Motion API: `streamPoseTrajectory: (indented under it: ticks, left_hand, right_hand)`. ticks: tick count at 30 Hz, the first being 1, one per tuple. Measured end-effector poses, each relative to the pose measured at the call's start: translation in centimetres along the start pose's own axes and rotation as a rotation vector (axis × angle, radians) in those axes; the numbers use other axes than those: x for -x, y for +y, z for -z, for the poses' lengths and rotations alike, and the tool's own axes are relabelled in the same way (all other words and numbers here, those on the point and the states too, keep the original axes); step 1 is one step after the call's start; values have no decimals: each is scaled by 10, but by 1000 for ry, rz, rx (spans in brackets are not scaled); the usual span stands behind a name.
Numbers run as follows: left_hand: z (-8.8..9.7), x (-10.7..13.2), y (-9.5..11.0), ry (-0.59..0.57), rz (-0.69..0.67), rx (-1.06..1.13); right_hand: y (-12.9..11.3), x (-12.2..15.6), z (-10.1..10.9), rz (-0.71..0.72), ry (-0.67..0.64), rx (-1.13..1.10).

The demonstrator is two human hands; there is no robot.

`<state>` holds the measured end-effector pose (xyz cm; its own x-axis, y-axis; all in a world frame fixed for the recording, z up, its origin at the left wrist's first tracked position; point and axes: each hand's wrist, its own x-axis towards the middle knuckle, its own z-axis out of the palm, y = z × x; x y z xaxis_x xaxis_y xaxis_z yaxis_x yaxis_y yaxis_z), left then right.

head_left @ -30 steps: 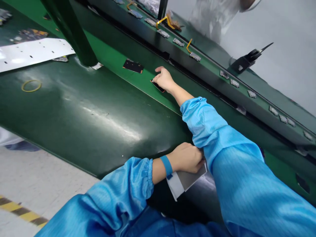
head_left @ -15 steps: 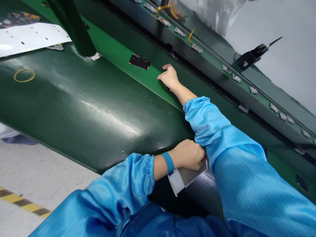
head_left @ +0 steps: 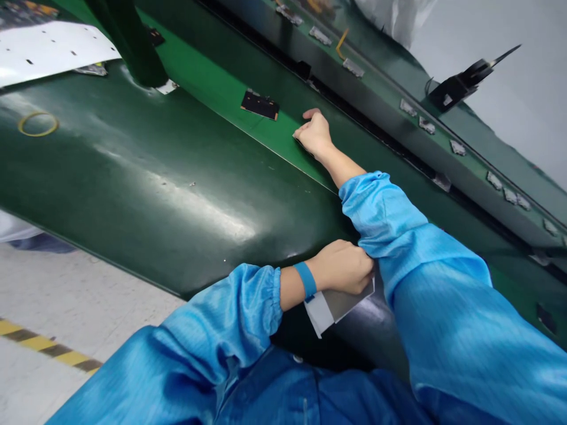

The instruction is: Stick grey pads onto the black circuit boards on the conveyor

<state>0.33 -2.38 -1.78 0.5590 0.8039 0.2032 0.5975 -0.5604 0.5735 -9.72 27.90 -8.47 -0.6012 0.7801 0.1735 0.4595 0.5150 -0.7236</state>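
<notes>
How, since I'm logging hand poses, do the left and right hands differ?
The left hand is curled over the pad, near the body; the right hand is out over the green strip. The left wears a blue wristband; the right shows none. Both sleeves are blue.

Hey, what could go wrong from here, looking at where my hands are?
Your right sleeve crosses close by your left hand, so it might knock it. The white-and-grey piece sticks out below that hand and could perhaps catch on your blue garment. The thin dark piece is mostly hidden by your right hand, so its hold may be hard to judge by sight.
</notes>
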Motion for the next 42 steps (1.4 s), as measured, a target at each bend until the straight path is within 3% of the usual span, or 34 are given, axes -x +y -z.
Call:
streamPoseTrajectory:
  ticks: [4, 15, 21, 24, 28, 33, 37, 42]
  left_hand:
    - [-1, 0, 1, -8, -2, 6]
    - [-1, 1, 1, -22, -23, 16]
    - [-3, 2, 5, 8, -16, 1]
    - [-6, 3, 7, 8, -16, -7]
    - [-9, 3, 5, -7, -15, -1]
    - [-8, 3, -2, -37, -19, -18]
    - [-6, 2, -2, -53, -14, -8]
    - [-7, 2, -2, -63, -8, 3]
  right_hand:
    - [-6, 8, 6, -123, 69, 55]
    - [5, 28, 16, -10, 59, 178]
    - [-15, 27, 58, -41, 38, 363]
    - [-35, 15, 70, 10, -83, 332]
    - [-69, -3, 39, 87, -298, 79]
    - [-88, -21, -7, 100, -380, -20]
    - [-84, -26, -10, 100, -464, -8]
    - [-78, -22, -3, 95, -469, 53]
